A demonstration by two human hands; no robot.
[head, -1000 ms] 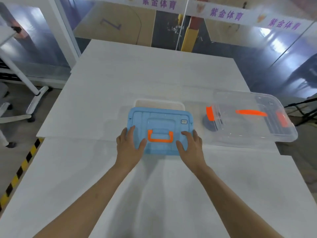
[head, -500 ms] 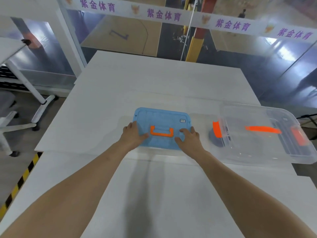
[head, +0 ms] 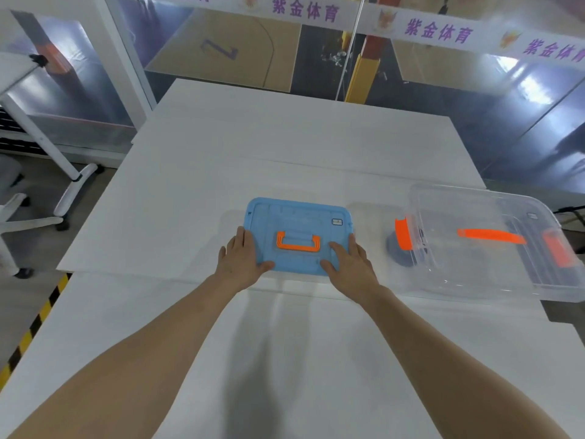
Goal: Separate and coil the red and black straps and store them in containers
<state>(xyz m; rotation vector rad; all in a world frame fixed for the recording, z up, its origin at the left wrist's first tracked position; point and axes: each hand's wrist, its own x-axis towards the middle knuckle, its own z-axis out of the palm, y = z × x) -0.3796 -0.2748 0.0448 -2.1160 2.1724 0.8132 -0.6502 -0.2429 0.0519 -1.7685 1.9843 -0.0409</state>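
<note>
A box with a blue lid and an orange handle sits at the middle of the white table. My left hand lies flat on the lid's left front corner, fingers straight. My right hand presses flat on its right front part. To the right stands a larger clear container with a clear lid, an orange handle and an orange latch. A dark shape shows at its left end. No red or black strap is plainly visible.
The table's left edge drops to a floor with yellow-black hazard tape. A white chair base and stand leg are at the left. Glass walls with a purple-lettered banner lie beyond the far edge.
The blue lid has gone from offset, with the box's rim showing behind it, to covering the box. Both hands stay flat on its front, pushed farther forward.
</note>
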